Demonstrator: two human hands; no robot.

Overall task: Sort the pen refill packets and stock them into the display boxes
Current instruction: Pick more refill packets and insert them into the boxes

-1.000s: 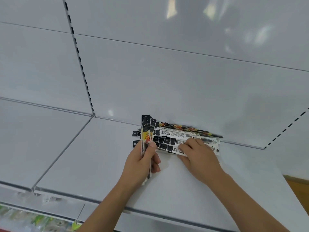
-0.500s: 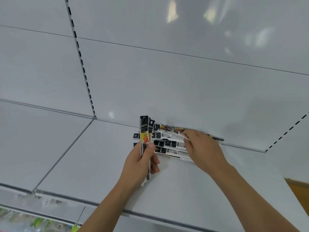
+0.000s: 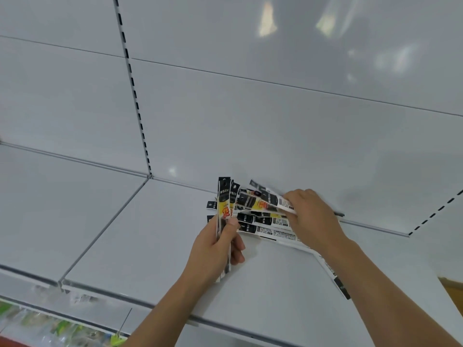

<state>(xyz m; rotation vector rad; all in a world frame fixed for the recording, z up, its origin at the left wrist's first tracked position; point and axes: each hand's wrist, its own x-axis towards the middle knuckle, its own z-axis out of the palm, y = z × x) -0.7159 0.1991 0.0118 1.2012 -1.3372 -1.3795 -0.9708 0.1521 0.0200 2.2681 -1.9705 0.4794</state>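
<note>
**Two hands sorting pen refill packets on a white shop shelf**

Two bare hands work over a wide white metal shelf (image 3: 140,234), seen from above and slightly behind. No display box shows in this view, so the packets sit in no container; they are either in the hands or lying loose on the shelf.

The left hand (image 3: 218,249) holds a thin bundle of upright packets (image 3: 223,204), long narrow strips with black tops and a yellow and red patch. Its thumb presses the bundle from the front and its fingers curl round the back. The lower ends of the strips stick out beneath the palm.

The right hand (image 3: 313,219) is just beside it, farther back on the shelf. Its fingertips pinch the end of a lifted packet (image 3: 270,199), which tilts up toward the left above the others. How many strips are in that pinch cannot be told.

Under and between the hands lies a loose pile of packets (image 3: 265,227), lying sideways, black at the left ends and white with small printed text toward the right. The pile rests near the back edge of the shelf, close to the white back panel (image 3: 250,121). One stray packet (image 3: 333,274) lies apart, slanting toward the right beneath the right forearm, which hides part of it.

A slotted upright rail (image 3: 132,91) runs down the back panel to the shelf's left rear corner. At the bottom left, on a lower level, blurred green and white goods (image 3: 50,329) can be made out.
</note>
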